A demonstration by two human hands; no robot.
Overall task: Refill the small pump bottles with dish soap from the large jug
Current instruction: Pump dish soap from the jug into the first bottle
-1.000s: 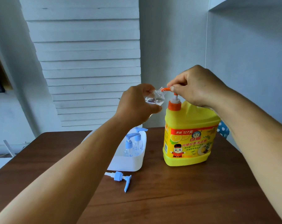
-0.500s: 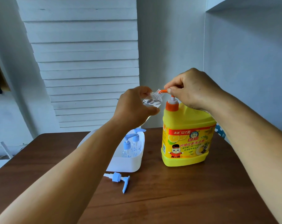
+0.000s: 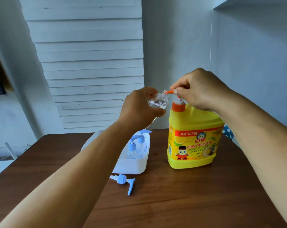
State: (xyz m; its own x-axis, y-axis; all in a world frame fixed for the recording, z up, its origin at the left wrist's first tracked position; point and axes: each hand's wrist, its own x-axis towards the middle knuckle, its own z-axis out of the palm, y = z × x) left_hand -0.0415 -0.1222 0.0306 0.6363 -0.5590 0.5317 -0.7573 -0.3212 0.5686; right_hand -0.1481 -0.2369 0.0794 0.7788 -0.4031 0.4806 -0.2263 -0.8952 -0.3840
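Note:
A large yellow dish soap jug (image 3: 194,139) with an orange pump (image 3: 178,105) stands on the brown table. My right hand (image 3: 200,89) grips the orange pump head from above, fingers curled round it. My left hand (image 3: 139,107) holds a small clear bottle (image 3: 159,101) tilted, its open mouth at the pump's orange nozzle. A loose blue pump cap (image 3: 123,180) lies on the table in front of the white tub.
A white plastic tub (image 3: 131,165) left of the jug holds two more small clear bottles with blue pumps (image 3: 136,145). The wooden table (image 3: 188,203) stands against a grey wall; a blue dotted object (image 3: 228,132) peeks out behind the jug.
My right hand dipped slightly with the pump head half a second ago and has come back up. The small bottle stays at the nozzle.

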